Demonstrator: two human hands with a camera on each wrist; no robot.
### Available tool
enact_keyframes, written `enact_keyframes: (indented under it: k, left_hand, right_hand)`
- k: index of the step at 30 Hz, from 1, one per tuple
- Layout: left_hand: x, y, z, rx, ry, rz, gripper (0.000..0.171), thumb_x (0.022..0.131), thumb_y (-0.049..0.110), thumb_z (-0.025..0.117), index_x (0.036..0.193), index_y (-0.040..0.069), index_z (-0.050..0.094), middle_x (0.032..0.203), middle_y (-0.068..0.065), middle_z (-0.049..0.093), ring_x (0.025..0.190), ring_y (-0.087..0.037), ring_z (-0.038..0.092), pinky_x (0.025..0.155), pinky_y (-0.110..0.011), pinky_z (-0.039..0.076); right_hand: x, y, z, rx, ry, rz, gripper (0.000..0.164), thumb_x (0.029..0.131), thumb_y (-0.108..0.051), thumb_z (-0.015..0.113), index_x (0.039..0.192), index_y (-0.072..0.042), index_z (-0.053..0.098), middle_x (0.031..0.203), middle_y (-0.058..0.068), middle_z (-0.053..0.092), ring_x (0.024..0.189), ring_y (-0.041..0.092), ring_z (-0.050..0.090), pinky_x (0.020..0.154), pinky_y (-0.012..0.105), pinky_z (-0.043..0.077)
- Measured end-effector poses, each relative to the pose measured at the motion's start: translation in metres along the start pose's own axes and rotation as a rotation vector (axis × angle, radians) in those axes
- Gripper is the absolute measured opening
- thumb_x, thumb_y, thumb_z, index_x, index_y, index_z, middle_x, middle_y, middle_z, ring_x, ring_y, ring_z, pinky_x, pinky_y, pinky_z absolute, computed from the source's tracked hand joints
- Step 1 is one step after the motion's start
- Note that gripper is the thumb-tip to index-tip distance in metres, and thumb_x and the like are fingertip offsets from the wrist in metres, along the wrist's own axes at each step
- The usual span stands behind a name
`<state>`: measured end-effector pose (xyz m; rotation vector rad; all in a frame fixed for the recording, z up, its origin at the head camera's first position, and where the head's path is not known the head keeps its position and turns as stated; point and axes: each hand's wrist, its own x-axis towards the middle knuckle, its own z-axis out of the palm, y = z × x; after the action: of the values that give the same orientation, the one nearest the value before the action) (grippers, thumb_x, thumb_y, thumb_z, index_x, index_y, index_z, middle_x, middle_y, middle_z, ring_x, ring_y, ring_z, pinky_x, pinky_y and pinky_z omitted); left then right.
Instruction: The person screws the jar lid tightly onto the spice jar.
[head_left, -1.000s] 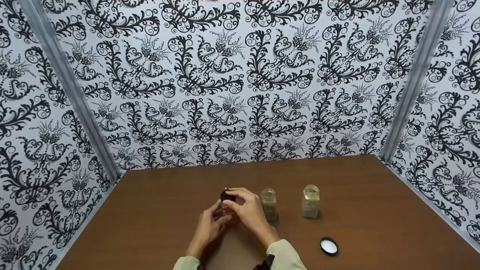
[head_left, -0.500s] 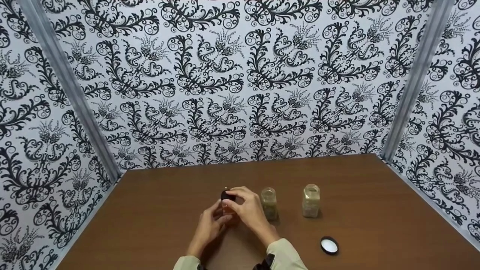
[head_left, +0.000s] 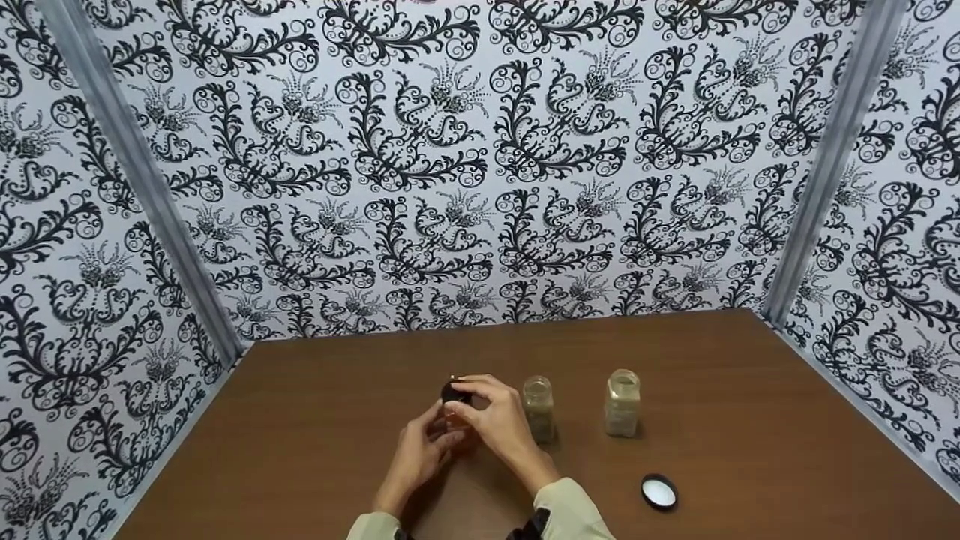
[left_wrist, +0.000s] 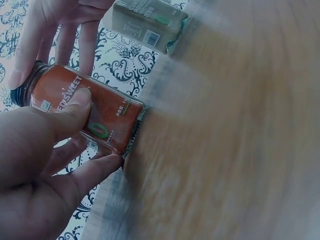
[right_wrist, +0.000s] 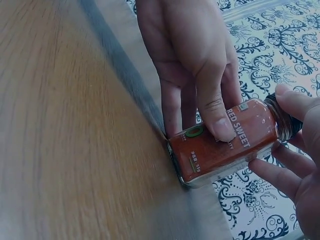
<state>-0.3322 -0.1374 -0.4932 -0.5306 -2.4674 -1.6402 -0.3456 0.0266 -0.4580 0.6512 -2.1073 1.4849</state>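
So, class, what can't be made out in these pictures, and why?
Right wrist view: some lettering on the orange-red square glass jar, covered by the thumb of the left hand.
Right wrist view: part of the right hand, cut off by the right edge.
Head view: lettering on the olive-filled glass jar and the beige-filled glass jar, too small.

The left hand [head_left: 420, 451] and right hand [head_left: 499, 421] obscure most of the red jar [left_wrist: 111, 102] in the head view; in the left wrist view, a thumb [left_wrist: 72, 112] hides part of its lettering [left_wrist: 75, 83], the top edge crops a pale jar [left_wrist: 145, 24], and the table [left_wrist: 230, 130] blurs.
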Motion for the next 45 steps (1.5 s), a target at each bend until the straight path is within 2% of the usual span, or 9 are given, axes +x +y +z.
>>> enact_keyframes:
  k: [6,14,20,22,29,32,38,42,45]
  left_hand:
    - [0.0,0.0007,0.0003,0.004,0.003,0.0,0.071,0.094,0.019,0.069,0.149,-0.011,0.035,0.132,-0.033,0.06,0.118,-0.041,0.065,0.093,-0.038,0.057]
    - [0.0,0.0001,0.0008,0.005,0.002,-0.006,0.071,0.093,0.019,0.07,0.149,-0.01,0.037,0.131,-0.033,0.061,0.117,-0.041,0.065,0.092,-0.037,0.058]
    - [-0.0004,0.0003,0.0003,0.005,0.004,0.001,0.07,0.093,0.018,0.07,0.148,-0.011,0.037,0.132,-0.034,0.06,0.116,-0.041,0.066,0.092,-0.037,0.058]
    - [-0.0003,0.0004,-0.0002,0.004,0.006,0.008,0.07,0.093,0.017,0.07,0.147,-0.012,0.037,0.131,-0.034,0.06,0.116,-0.041,0.066,0.092,-0.035,0.058]
    - [-0.0013,0.0022,-0.0011,-0.014,-0.012,-0.034,0.074,0.093,0.017,0.07,0.149,-0.014,0.032,0.129,-0.034,0.062,0.118,-0.041,0.064,0.076,-0.024,0.056]
    - [-0.0016,0.0023,-0.0006,-0.008,-0.013,-0.031,0.073,0.093,0.017,0.07,0.148,-0.014,0.033,0.129,-0.033,0.062,0.118,-0.041,0.064,0.078,-0.025,0.057]
    - [-0.0018,0.0022,0.0,-0.008,-0.018,-0.016,0.07,0.093,0.016,0.069,0.147,-0.014,0.035,0.129,-0.033,0.062,0.118,-0.04,0.065,0.092,-0.033,0.058]
    - [-0.0014,0.0027,-0.0008,-0.031,-0.016,-0.021,0.069,0.093,0.016,0.07,0.148,-0.011,0.037,0.129,-0.032,0.062,0.118,-0.04,0.065,0.086,-0.028,0.058]
    - [-0.0013,0.002,-0.0007,-0.045,-0.017,-0.023,0.068,0.093,0.015,0.07,0.148,-0.009,0.038,0.13,-0.032,0.062,0.118,-0.041,0.064,0.081,-0.024,0.057]
  right_hand:
    - [0.0011,-0.001,0.0005,0.01,0.007,0.034,0.027,0.081,-0.021,0.083,0.105,-0.009,0.078,0.111,0.006,0.075,0.108,0.025,0.07,0.097,0.03,0.055]
    - [0.0006,-0.0028,0.003,-0.014,0.025,0.06,0.028,0.079,-0.021,0.085,0.103,-0.008,0.078,0.106,0.005,0.073,0.104,0.023,0.069,0.095,0.034,0.056]
    - [-0.0003,-0.0036,0.0043,-0.046,0.026,0.04,0.028,0.079,-0.022,0.085,0.101,-0.008,0.077,0.103,0.005,0.071,0.101,0.023,0.07,0.093,0.037,0.057]
    - [-0.0003,-0.0033,0.004,-0.067,0.02,0.016,0.028,0.08,-0.023,0.084,0.102,-0.008,0.077,0.106,0.005,0.071,0.103,0.023,0.069,0.095,0.036,0.056]
    - [-0.0014,-0.0033,0.0012,-0.065,-0.046,-0.024,0.024,0.086,-0.013,0.078,0.109,-0.006,0.073,0.127,0.008,0.07,0.116,0.026,0.068,0.098,0.038,0.055]
    - [-0.0013,-0.0032,0.0013,-0.055,-0.045,-0.005,0.024,0.086,-0.014,0.079,0.108,-0.006,0.074,0.12,0.008,0.073,0.11,0.024,0.07,0.096,0.036,0.056]
    - [0.0006,-0.0044,0.0024,-0.076,-0.007,0.017,0.025,0.08,-0.02,0.084,0.1,-0.008,0.075,0.108,0.004,0.071,0.103,0.022,0.07,0.092,0.032,0.057]
    - [0.0013,-0.0058,0.0016,-0.106,-0.015,0.016,0.027,0.08,-0.024,0.084,0.099,-0.009,0.073,0.106,0.003,0.069,0.103,0.022,0.068,0.091,0.034,0.057]
    - [0.0001,-0.0055,0.0,-0.095,-0.041,0.023,0.023,0.086,-0.023,0.08,0.102,-0.008,0.072,0.115,0.005,0.071,0.109,0.024,0.068,0.095,0.037,0.056]
